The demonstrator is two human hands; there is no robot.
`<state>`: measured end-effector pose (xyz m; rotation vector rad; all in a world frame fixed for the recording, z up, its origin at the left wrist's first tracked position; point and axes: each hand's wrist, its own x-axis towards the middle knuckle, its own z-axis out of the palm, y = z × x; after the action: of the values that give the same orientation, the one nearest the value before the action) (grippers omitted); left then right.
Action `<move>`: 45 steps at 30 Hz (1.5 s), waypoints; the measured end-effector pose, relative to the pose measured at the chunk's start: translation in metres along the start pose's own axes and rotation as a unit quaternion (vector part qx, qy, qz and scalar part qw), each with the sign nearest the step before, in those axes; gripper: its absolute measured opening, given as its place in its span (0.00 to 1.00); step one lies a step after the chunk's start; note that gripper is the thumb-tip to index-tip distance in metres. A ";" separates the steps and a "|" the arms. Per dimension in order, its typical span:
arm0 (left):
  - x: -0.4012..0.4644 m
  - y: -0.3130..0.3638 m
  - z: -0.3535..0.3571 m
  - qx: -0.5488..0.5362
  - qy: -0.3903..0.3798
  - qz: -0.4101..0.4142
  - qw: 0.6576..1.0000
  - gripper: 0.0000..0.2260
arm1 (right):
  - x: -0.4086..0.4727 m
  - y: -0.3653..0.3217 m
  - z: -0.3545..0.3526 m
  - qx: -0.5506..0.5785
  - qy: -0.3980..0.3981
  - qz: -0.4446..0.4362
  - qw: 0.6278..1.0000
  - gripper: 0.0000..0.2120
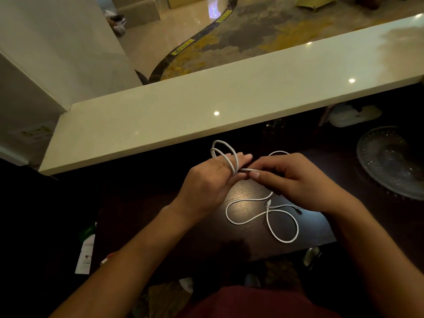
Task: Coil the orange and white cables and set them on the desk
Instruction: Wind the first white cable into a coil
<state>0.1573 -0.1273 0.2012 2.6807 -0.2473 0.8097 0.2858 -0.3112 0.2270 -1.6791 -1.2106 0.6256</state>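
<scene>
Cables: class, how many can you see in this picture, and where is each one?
1: a white cable, partly looped around the left hand, pinched by the right hand, the rest on the desk. No orange cable shows.

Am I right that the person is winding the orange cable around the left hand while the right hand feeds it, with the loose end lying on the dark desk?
Not quite: the head view shows the white cable, not orange. The rest holds: it loops around the left hand, the right hand feeds it, and slack lies on the dark desk.
</scene>
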 end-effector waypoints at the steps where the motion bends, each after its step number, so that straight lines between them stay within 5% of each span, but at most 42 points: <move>1: -0.001 -0.002 0.002 0.010 -0.002 0.005 1.000 0.19 | 0.000 -0.001 -0.001 -0.025 0.002 -0.004 1.000 0.07; 13: -0.007 -0.016 0.007 0.023 -0.022 -0.004 0.999 0.17 | -0.004 -0.006 -0.002 -0.111 -0.037 -0.001 0.993 0.09; 21: -0.005 -0.033 -0.002 -0.024 -0.060 -0.157 0.985 0.16 | -0.006 -0.009 -0.008 -0.045 -0.012 0.001 0.999 0.08; 26: -0.001 -0.038 -0.003 0.021 -0.174 -0.192 0.966 0.18 | -0.010 -0.020 -0.014 0.059 -0.018 -0.036 0.997 0.10; 35: 0.010 0.024 0.001 -0.214 -0.333 -0.140 0.908 0.10 | 0.017 -0.009 -0.011 0.156 0.088 -0.062 0.982 0.11; 41: 0.018 0.046 -0.019 -0.340 -0.245 -0.134 0.898 0.11 | 0.029 0.013 -0.007 0.196 0.187 0.009 0.963 0.11; 45: 0.024 0.050 -0.035 -0.460 -0.124 -0.182 0.860 0.13 | 0.030 0.032 0.010 0.199 0.192 0.049 0.960 0.12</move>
<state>0.1470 -0.1633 0.2550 1.8067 -0.1262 0.1335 0.3030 -0.2815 0.1973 -1.4357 -0.6755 0.5285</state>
